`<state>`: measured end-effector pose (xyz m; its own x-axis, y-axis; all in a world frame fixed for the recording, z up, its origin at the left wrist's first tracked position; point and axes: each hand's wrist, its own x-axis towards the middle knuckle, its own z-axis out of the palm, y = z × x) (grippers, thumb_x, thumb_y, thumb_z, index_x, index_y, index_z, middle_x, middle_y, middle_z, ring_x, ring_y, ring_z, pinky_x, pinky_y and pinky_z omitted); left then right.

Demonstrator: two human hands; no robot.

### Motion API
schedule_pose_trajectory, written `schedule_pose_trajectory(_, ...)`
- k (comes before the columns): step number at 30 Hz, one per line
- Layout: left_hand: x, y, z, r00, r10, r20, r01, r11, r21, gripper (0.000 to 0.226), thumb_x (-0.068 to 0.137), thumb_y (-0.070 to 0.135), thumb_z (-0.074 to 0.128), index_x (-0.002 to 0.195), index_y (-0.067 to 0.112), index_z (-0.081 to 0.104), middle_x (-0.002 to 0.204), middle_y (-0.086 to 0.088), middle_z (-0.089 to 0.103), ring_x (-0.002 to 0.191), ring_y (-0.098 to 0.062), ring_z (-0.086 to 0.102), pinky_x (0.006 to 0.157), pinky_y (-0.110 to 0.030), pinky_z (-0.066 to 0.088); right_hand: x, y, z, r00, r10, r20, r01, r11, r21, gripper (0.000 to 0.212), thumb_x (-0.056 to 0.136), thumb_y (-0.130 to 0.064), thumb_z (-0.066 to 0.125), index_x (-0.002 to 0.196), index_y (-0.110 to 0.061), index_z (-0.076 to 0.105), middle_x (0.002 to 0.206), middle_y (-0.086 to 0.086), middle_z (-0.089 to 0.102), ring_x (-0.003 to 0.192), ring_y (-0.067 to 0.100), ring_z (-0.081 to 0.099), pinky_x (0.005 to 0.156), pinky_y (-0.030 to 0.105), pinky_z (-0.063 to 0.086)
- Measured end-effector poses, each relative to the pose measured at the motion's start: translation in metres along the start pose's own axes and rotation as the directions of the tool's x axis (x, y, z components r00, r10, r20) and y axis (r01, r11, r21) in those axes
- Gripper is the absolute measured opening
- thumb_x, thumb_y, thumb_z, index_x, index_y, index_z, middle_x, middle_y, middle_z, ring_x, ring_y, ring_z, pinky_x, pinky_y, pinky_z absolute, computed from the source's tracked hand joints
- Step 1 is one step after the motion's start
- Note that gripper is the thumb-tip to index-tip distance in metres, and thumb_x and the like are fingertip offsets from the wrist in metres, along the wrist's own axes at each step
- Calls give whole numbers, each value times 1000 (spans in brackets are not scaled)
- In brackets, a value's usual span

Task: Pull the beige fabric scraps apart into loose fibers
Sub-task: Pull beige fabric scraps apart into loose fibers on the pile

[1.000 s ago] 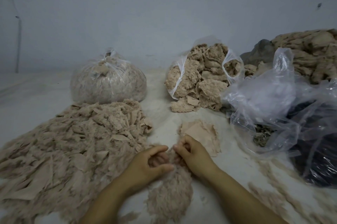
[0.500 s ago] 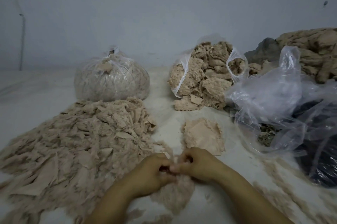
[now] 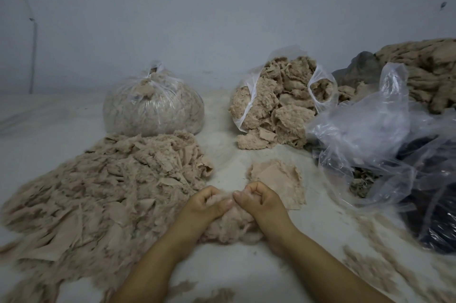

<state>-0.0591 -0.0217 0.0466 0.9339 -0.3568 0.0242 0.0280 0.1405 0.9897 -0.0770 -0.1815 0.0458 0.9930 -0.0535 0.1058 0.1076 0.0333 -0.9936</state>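
My left hand [image 3: 206,205] and my right hand [image 3: 259,201] sit thumb to thumb at the lower middle, both pinching one beige fabric scrap [image 3: 223,196] between thumbs and curled fingers. Under the hands lies a fluffy mound of loose beige fibers [image 3: 232,227]. Just behind my right hand rests a small flat stack of beige fabric scraps [image 3: 277,179]. A broad heap of shredded beige scraps and fibers [image 3: 98,189] spreads across the left.
At the back stand a tied clear bag of fibers [image 3: 153,107] and an open clear bag of beige scraps [image 3: 278,107]. Crumpled clear plastic over dark material [image 3: 385,154] fills the right, with a beige pile [image 3: 424,73] behind. Loose fibers [image 3: 385,273] trail at the lower right.
Both hands have drawn close together and their fingers have curled tighter on the scrap. The view has shifted slightly, so the piles sit a little further right.
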Motion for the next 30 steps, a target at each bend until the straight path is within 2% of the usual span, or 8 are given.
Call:
schedule_pose_trajectory(5,-2,-4,-1,979,-91,183,103,993,-57,30,82,20,68,106,3,69,108,-23,68,98,-33,67,84,-36,54,-3,0,3,997,-38,63,35,998,43,20,82,-26,70,81,-13,55,65,7,53,60,18,51,57,28,46)
schedule_pose_trajectory(11,7,12,-8,955,11,-295,-113,937,-330,6,90,8,54,91,6,59,69,-14,68,50,-21,63,38,-25,50,-1,3,2,987,2,160,-16,996,90,30,73,-38,69,71,-14,50,41,-4,36,35,8,25,36,18,21)
schedule_pose_trajectory(14,7,19,-23,919,-18,-394,-147,911,-385,14,92,7,50,98,4,63,71,-10,73,52,-19,67,37,-25,50,-2,2,-3,984,-15,180,7,999,43,28,73,-38,71,63,-20,52,41,-1,41,35,10,30,38,19,26)
schedule_pose_trajectory(17,3,19,-13,976,-147,-158,52,870,-490,29,78,11,60,103,-2,63,86,-18,73,68,-25,71,49,-31,56,-3,0,-3,979,-151,138,183,949,-256,24,71,-35,82,76,-29,59,76,-3,61,66,7,55,63,24,47)
schedule_pose_trajectory(21,1,10,2,982,-188,-22,168,917,-363,31,71,11,65,98,-4,67,86,-22,71,66,-25,70,49,-28,55,0,3,1,892,-434,125,439,766,-471,30,77,-16,70,104,-26,63,108,-10,51,101,-2,48,87,11,41)
schedule_pose_trajectory(23,1,7,3,982,-165,-91,137,956,-260,33,67,14,66,96,0,68,85,-20,72,66,-23,70,51,-26,54,0,6,2,889,-446,102,449,808,-382,7,85,-17,62,81,-14,67,85,-13,56,85,6,54,80,21,44)
schedule_pose_trajectory(25,3,8,-1,972,-132,-195,101,982,-158,32,66,28,68,90,6,66,77,-13,71,59,-22,65,50,-24,49,0,6,4,952,-306,-2,303,944,-130,25,92,-16,60,70,-6,55,70,-3,52,71,13,50,71,31,42)
schedule_pose_trajectory(30,2,4,-2,987,103,-122,-74,972,222,39,78,56,66,104,27,64,106,4,67,96,-12,64,83,-27,51,3,1,4,997,21,-68,-3,967,256,50,87,-33,60,87,17,60,85,36,63,78,41,63,78,58,52)
